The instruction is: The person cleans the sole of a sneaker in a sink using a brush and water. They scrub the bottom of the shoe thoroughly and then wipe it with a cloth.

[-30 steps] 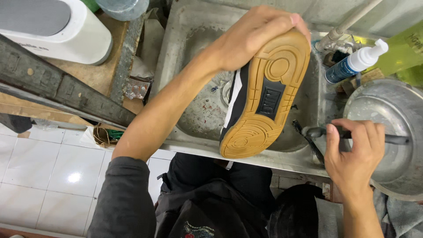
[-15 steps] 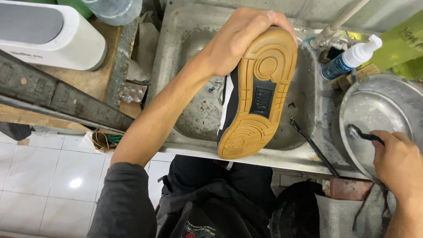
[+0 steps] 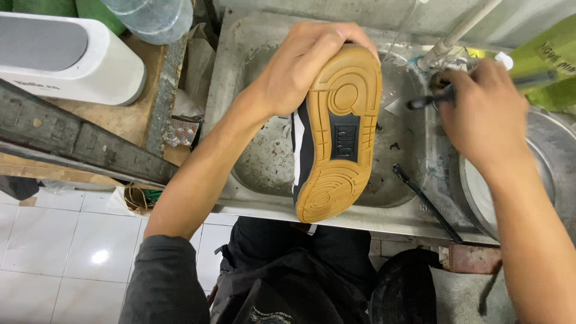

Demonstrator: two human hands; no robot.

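Plastic casing, white and grey, of an appliance [image 3: 60, 54] sits at the far left on a wooden counter [image 3: 129, 117], with a clear bottle [image 3: 157, 18] behind it. Next comes the left hand [image 3: 300, 69], its grip closed over the toe end of a black-and-white shoe [image 3: 339, 135], held sole-up above the steel sink [image 3: 252, 72], tan sole facing the camera. Right of the shoe, a thin black rod [image 3: 427, 203] lies across the sink edge. Furthest right, the right hand [image 3: 483, 114] has its grip closed around a dark, blurred tool [image 3: 432, 101] near the white tap pipe [image 3: 459, 30], above a metal basin [image 3: 555, 162].
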